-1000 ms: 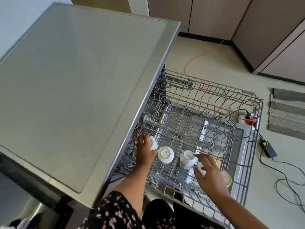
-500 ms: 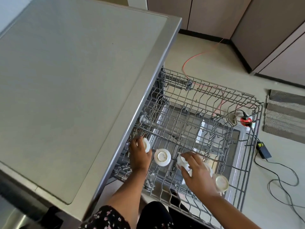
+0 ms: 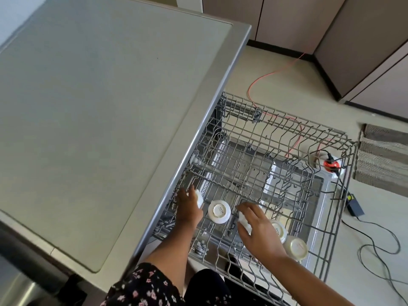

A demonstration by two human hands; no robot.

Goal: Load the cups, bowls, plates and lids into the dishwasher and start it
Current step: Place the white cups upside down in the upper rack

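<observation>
The wire rack stands pulled out from under the grey desk. At the rack's near-left corner, the left hand curls round a white cup tipped on its side. Beside it in the rack's near row, a second cup sits upside down. Mid-row, the right hand bends its fingers over a white piece, seemingly gripping it. A third cup and a fourth cup lie toward the rack's near-right corner.
</observation>
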